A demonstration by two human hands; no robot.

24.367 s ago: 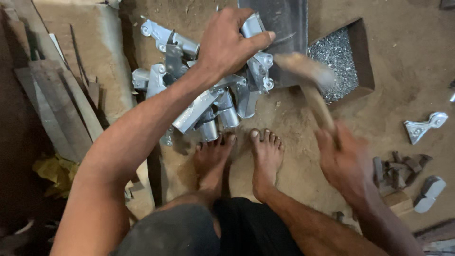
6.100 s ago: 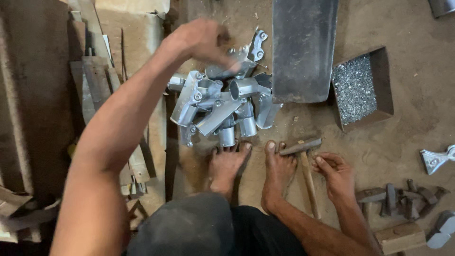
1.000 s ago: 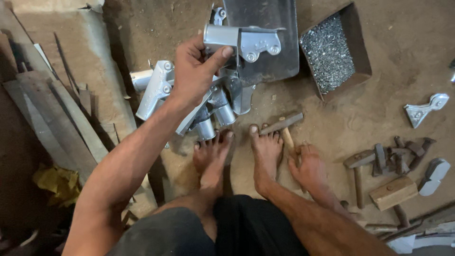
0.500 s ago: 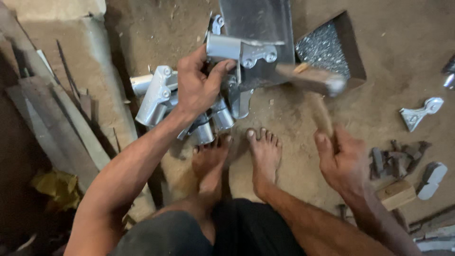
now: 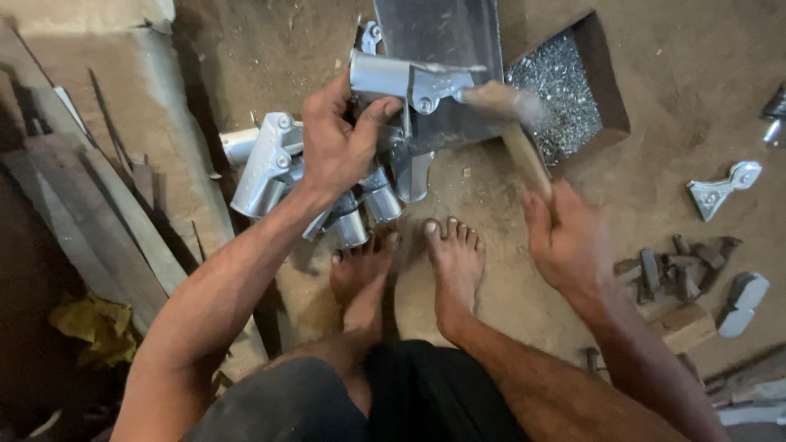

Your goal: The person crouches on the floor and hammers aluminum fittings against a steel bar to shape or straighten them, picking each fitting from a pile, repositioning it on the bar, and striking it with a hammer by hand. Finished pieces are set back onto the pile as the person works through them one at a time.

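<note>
My left hand point(image 5: 340, 143) grips a silver metal clamp fitting point(image 5: 401, 82) and holds it against the steel plate point(image 5: 442, 49) lying on the dirt floor. My right hand point(image 5: 565, 241) is closed around the wooden handle of a hammer point(image 5: 512, 123); its blurred head is at the fitting's right end. A pile of similar silver tube fittings point(image 5: 270, 160) lies under and left of my left hand. My two bare feet point(image 5: 409, 262) rest just below the pile.
A brown open box of small metal bits point(image 5: 565, 90) sits right of the plate. Loose metal brackets and blocks point(image 5: 696, 262) lie at right. Wooden planks point(image 5: 98, 196) line the left side, with a yellow rag point(image 5: 94, 323) below them.
My right hand has picked the hammer up off the floor and swung it up to the fitting. My left hand keeps the fitting on the plate.
</note>
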